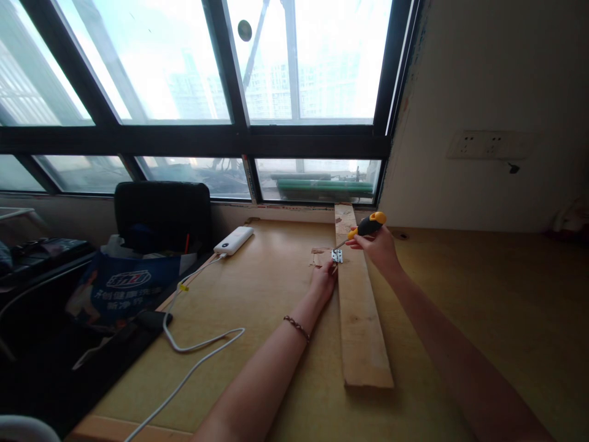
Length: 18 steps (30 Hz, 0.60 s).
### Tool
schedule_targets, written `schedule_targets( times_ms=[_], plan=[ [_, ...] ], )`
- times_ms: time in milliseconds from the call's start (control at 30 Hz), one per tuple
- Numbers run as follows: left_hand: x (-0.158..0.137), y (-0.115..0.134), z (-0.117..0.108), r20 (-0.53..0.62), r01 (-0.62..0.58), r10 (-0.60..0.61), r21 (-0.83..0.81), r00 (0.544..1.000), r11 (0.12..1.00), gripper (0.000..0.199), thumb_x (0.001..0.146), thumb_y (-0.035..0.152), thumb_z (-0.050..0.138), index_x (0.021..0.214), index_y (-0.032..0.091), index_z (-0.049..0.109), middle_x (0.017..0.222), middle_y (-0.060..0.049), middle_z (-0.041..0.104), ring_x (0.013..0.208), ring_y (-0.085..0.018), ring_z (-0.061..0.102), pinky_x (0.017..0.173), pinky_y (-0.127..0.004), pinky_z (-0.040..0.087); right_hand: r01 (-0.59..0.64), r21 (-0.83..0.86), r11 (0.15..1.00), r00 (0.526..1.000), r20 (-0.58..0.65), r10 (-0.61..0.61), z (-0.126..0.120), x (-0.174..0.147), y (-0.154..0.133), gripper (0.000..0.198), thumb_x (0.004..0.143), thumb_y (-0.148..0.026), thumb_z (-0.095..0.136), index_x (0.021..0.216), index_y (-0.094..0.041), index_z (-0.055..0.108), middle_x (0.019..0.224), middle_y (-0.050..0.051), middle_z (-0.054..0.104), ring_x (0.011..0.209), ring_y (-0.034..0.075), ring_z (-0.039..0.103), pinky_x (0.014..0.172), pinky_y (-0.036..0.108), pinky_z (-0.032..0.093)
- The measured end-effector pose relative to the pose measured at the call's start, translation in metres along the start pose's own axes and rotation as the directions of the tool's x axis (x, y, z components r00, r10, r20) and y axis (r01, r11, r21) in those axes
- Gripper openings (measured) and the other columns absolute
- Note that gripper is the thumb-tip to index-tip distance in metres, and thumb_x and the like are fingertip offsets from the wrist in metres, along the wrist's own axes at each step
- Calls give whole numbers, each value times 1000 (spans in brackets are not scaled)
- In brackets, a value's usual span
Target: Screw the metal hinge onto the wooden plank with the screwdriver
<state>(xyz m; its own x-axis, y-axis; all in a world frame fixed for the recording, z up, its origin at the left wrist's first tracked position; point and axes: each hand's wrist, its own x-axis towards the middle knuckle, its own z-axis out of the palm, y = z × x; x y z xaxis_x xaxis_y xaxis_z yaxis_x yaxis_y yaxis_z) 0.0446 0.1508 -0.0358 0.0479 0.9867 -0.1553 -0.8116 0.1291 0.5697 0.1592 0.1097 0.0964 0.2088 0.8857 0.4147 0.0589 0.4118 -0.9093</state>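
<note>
My right hand (378, 245) is closed around a screwdriver (368, 224) with a yellow and black handle. Its shaft slants down to the left, and the tip meets a small silver hinge (337, 255). The hinge lies at the left edge of a long wooden plank (361, 319) and reaches toward a small wooden piece (318, 253) beside it. Below the hinge, my left hand (324, 280) has its fingers closed at the small wooden piece, with fingertips close to the hinge. Part of their grip is hidden.
The plank runs lengthwise over the wooden table (267, 282) toward the window. A white power bank (234, 240) with a white cable (202, 350) lies at left. Beyond the table's left edge are a black chair (162, 215) and a blue bag (131, 288).
</note>
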Motion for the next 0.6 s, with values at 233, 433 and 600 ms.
schedule_targets(
  times_ms=[233,433,600],
  plan=[
    [-9,5,5,2,-15,15,19,1000,1000,16,68,10,63,83,14,60,81,-5,67,76,-17,63,81,-35,49,90,-462,882,966,-175,-190,2,-8,-1,42,57,-54,70,71,-17,55,54,7,65,53,26,65,51,33,51],
    [-13,7,8,12,-16,15,38,1000,999,19,67,12,64,86,15,60,85,-6,67,79,-17,63,79,-35,50,91,-320,943,980,-139,-142,8,-11,4,45,66,-56,61,84,-14,58,70,8,69,51,22,65,43,28,50],
    [-10,5,7,7,-17,17,19,1000,1000,16,67,11,63,82,13,59,79,-6,67,70,-17,63,76,-34,51,92,-307,947,961,-223,-166,3,-12,-9,39,67,-52,62,79,-15,59,60,5,67,46,19,64,41,25,49]
  ],
)
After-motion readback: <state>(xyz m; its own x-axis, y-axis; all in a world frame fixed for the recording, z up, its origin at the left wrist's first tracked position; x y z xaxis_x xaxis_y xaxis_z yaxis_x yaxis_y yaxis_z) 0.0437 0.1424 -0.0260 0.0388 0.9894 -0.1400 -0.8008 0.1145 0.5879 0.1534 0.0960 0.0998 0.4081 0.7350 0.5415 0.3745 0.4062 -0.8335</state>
